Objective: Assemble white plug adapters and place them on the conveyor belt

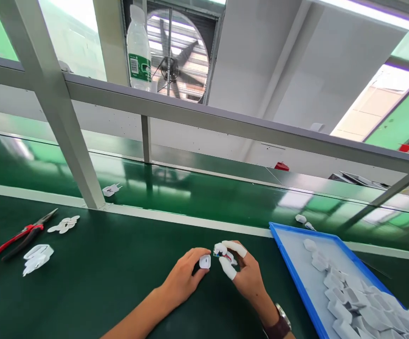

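The left hand (pixel 185 275) pinches a small white charger shell (pixel 205 262) at its fingertips, low over the green desk (pixel 102 278). Just to its right, nearly touching, the right hand (pixel 245 273), with white cots on its fingertips, pinches a small plug insert (pixel 221 251). The two pieces face each other across a narrow gap. Further right lies a blue tray (pixel 289 263) of white shells; red pliers (pixel 17 238) lie far left.

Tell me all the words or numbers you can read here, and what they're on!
None can be read.
Bottle: its green label has a barcode and print, too small and blurred to read.
Watch on the right wrist: face not legible.
White parts in both hands and in the blue tray: no markings visible.
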`<action>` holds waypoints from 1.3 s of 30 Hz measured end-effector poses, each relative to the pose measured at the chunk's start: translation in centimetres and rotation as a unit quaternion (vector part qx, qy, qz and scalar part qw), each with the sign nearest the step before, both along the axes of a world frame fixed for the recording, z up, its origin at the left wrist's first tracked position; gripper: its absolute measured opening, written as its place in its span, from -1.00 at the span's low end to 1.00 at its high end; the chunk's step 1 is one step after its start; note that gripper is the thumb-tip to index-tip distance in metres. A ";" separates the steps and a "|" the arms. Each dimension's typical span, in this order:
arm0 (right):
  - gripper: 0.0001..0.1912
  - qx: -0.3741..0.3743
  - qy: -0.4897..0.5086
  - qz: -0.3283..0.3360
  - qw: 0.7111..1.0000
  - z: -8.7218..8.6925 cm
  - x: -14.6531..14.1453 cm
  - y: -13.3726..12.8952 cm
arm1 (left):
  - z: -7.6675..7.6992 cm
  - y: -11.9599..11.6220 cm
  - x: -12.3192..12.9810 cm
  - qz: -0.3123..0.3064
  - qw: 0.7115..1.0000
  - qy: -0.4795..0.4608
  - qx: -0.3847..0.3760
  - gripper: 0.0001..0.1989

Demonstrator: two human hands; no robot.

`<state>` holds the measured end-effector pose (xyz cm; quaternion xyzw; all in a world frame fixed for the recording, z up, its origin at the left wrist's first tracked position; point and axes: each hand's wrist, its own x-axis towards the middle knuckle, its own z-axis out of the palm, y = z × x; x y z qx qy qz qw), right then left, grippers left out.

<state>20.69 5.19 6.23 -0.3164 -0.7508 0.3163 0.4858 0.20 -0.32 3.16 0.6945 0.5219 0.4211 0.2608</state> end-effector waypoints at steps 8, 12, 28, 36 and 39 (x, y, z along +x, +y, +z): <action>-0.63 0.066 -0.019 -0.017 0.997 0.2 0.3 -1.2 | 1.4 -0.5 -1.7 0.035 0.988 0.013 0.153 -0.64; -0.59 0.136 -0.033 0.021 0.990 0.2 -0.3 -1.9 | 1.9 -0.6 -1.5 0.023 0.979 0.033 0.199 -0.61; -0.47 0.312 -0.137 0.011 0.940 0.1 -0.8 -2.3 | 2.0 -0.6 -1.2 0.005 0.966 0.022 0.257 -0.65; -0.42 0.294 -0.179 0.027 0.938 0.0 -0.7 -2.5 | 1.8 -0.8 -1.1 -0.003 0.973 0.023 0.230 -0.64; -0.41 0.273 -0.195 0.044 0.941 0.0 -0.8 -2.6 | 1.8 -1.0 -1.0 -0.006 0.974 0.017 0.226 -0.64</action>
